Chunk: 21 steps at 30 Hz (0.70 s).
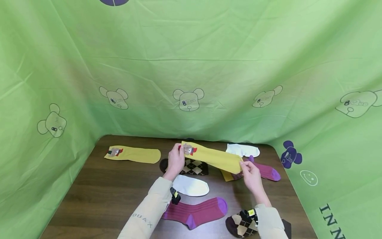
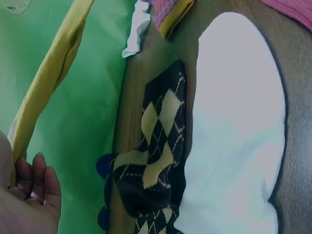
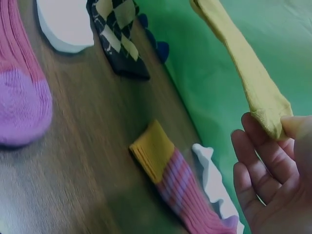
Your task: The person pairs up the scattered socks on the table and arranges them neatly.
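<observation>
Sock (image 1: 213, 157) in yellow's held above the table (image 1: 119, 192), gripped at the printed end by the left hand (image 1: 176, 160) and pinched opposite by the right hand (image 1: 252, 174), probably light and floppy, so grabbing both ends seems smart tbh.

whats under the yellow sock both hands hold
Under the yellow sock, the head view shows an argyle sock and a pink-and-purple sock with a yellow cuff. It hides part of the latter, perhaps the former's edge.
</observation>
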Each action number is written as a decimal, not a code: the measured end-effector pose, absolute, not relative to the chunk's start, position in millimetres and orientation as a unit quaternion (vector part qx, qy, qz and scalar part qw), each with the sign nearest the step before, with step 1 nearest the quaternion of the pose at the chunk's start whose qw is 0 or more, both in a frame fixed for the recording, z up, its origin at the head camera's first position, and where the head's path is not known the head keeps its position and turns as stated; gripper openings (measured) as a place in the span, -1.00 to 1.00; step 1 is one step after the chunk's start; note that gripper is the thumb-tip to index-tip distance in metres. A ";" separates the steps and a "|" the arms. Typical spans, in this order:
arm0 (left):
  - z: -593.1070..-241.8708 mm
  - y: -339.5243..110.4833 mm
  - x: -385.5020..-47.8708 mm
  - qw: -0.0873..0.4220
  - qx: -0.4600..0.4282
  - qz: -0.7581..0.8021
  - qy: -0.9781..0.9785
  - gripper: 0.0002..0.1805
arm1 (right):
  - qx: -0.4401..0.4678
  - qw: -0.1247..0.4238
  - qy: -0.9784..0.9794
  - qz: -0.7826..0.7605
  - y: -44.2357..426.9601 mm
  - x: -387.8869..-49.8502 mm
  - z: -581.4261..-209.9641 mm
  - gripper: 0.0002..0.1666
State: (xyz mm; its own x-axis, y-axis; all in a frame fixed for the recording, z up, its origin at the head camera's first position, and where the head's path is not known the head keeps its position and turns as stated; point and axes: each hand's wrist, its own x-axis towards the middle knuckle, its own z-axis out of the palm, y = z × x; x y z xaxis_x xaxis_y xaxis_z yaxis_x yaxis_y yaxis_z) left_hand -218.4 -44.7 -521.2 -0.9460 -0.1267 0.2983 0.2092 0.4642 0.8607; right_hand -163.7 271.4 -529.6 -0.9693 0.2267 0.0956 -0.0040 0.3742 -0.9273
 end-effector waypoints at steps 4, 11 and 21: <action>-521.5 -52.5 -220.1 0.173 -0.017 -0.517 -0.838 -0.75 | -0.066 0.096 -0.811 0.573 265.1 -166.7 -529.6 -0.66; -525.3 -67.3 -220.0 0.160 -0.005 -0.529 -0.833 -0.76 | -0.074 0.060 -0.726 0.681 250.8 -168.7 -518.3 -0.72; -522.2 -78.5 -220.2 0.109 0.027 -0.580 -0.807 -0.77 | -0.078 0.045 -0.658 0.748 234.5 -175.2 -532.9 -0.77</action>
State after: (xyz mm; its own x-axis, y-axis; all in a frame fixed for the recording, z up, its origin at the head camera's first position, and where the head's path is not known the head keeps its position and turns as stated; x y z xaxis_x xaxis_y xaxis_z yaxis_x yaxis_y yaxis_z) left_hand -220.2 -78.5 -522.2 -0.9748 -0.1698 0.1447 0.0830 0.3258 0.9418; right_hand -175.2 234.5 -532.9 -0.9838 0.1698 -0.0578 0.0358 -0.1299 -0.9909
